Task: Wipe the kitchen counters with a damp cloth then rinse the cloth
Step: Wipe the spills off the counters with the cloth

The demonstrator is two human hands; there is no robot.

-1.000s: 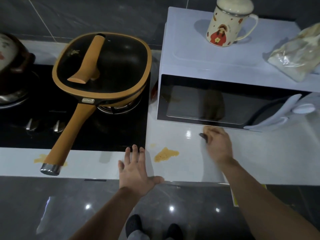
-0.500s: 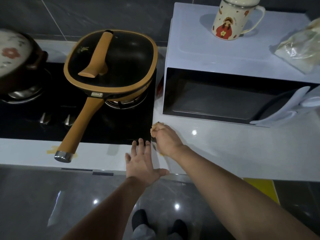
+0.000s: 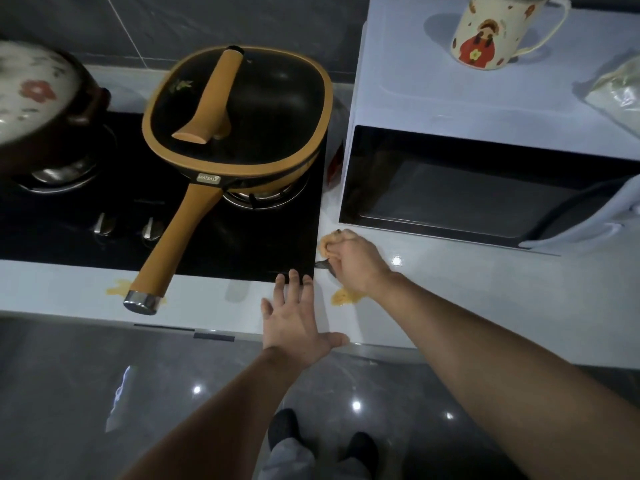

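Glossy white counter [image 3: 485, 299] — right hand [image 3: 349, 263] clenches dark cloth [image 3: 325, 264], left hand [image 3: 294, 320] lies flat, released.

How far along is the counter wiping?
Nothing looks finished. A yellow spill by the right hand and a second spill under the pan handle remain. In hand: the right hand grips what seems a dark cloth near the stove; left hand rests flat. Rinsing is left.

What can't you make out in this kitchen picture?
cloth: head view, nearly all hidden inside the right hand.
pot: head view, cut off by left edge, blurred.
plastic bag: head view, cut off by right edge.
yellow spill: head view, partly covered by the right wrist.
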